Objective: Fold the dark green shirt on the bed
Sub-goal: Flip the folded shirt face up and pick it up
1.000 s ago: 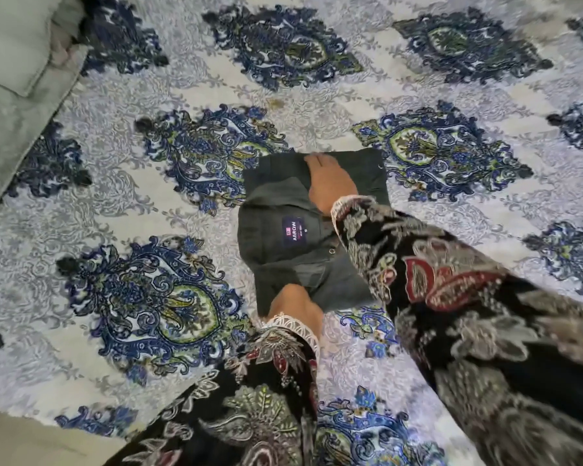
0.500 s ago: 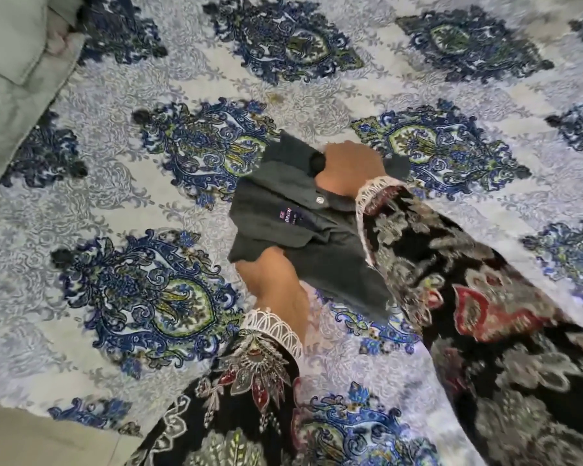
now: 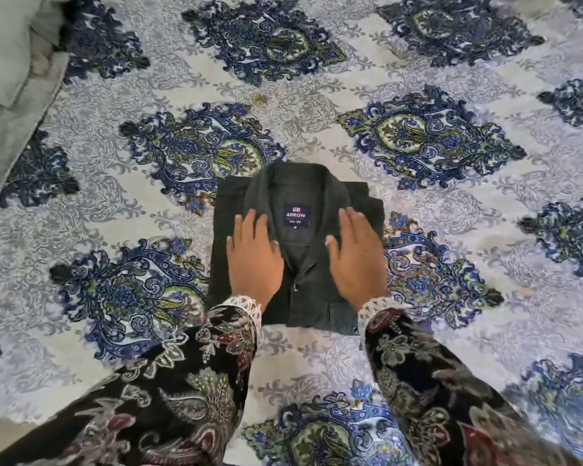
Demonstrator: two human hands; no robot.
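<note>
The dark green shirt (image 3: 303, 264) lies in the middle of the bed as a compact folded rectangle, collar at the far end and its blue brand label facing up. My left hand (image 3: 254, 260) rests flat on the shirt's left half, fingers spread. My right hand (image 3: 355, 257) lies flat on the right half, fingers spread too. Neither hand grips the cloth. Both wrists wear dark floral sleeves with white lace cuffs, which cover the shirt's near corners.
The bed carries a white and grey bedspread (image 3: 350, 105) with large blue medallions. A pale green pillow or sheet (image 3: 7, 62) lies along the far left edge. The bed's near left edge (image 3: 0, 428) shows at the bottom corner.
The shirt was lifted and turned over from its sideways position; it now lies flat with the collar away from me. Both hands let go and now press flat on top.
</note>
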